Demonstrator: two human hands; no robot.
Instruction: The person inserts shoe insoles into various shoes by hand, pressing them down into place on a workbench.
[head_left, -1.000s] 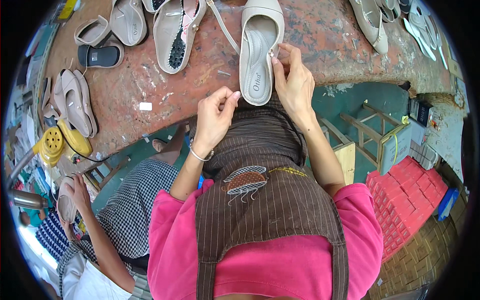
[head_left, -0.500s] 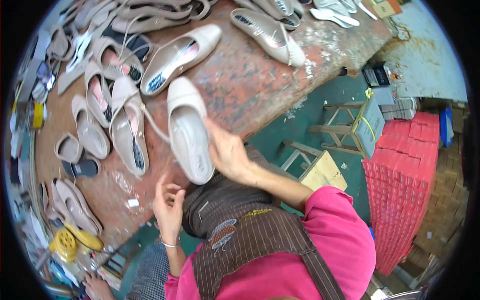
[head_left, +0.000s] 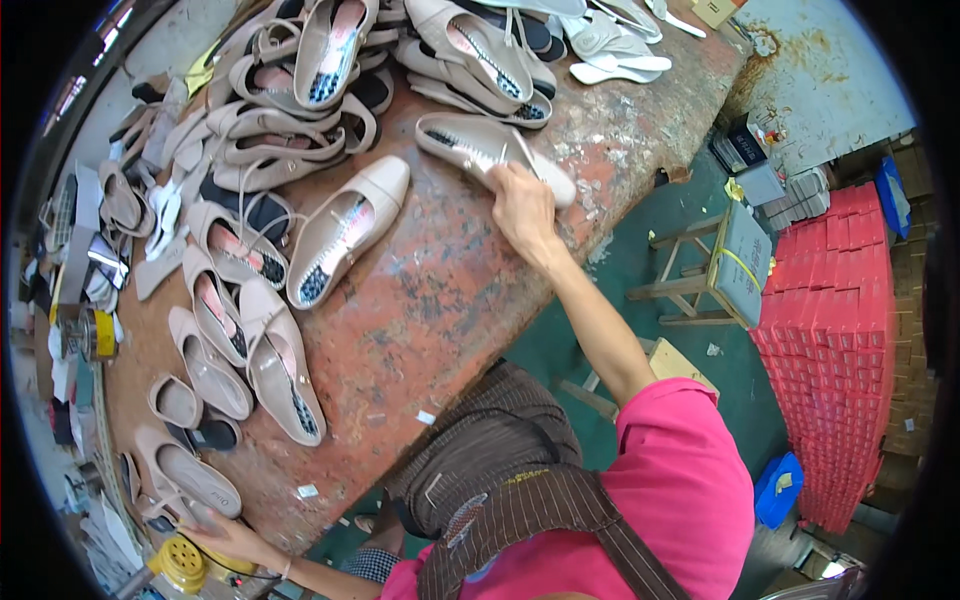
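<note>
The hands are far apart. The right hand (head_left: 524, 208) pinches the near side of a beige shoe (head_left: 482, 148) on the desk (head_left: 400, 340). A soft, steady hold should keep it from bending. The left hand (head_left: 238, 546) is at another shoe (head_left: 192, 474), low on the left; I cannot tell if it grips.

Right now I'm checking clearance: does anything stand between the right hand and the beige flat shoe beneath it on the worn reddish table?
Nothing visible does: the right hand appears to have its fingers on the beige flat shoe itself. The stacked beige shoes lie beyond it.
</note>
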